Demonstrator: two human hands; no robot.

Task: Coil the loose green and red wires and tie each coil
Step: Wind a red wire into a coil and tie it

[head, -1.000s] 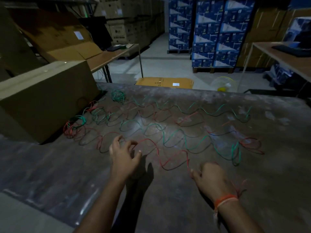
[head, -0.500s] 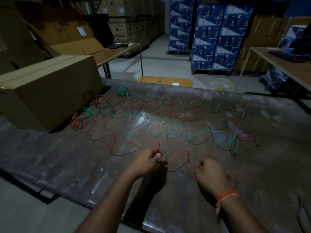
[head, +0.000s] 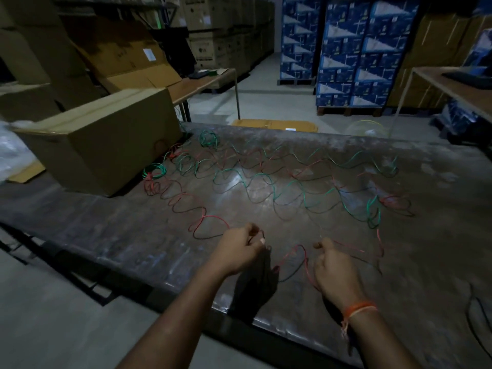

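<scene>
Loose wavy green wire (head: 269, 179) and red wire (head: 183, 201) sprawl across the dark table (head: 111, 233). Small coiled bunches lie by the box: a green coil (head: 209, 137) at the back and a green-and-red coil (head: 154, 171) to its left. My left hand (head: 237, 249) pinches the near red wire, fingers curled. My right hand (head: 335, 270) grips the same red wire further along; a red loop (head: 295, 258) hangs between the two hands. The right wrist wears an orange thread.
A large cardboard box (head: 101, 147) stands on the table's left side. Beyond the table are a flat yellow carton (head: 274, 125) on the floor, stacked blue boxes (head: 354, 49), brown cartons and side tables (head: 452, 86). The table's near edge (head: 186, 291) runs diagonally under my arms.
My left hand went from hovering open to pinching the red wire. Both hands have drawn the red wire toward the near edge, forming a loop between them.
</scene>
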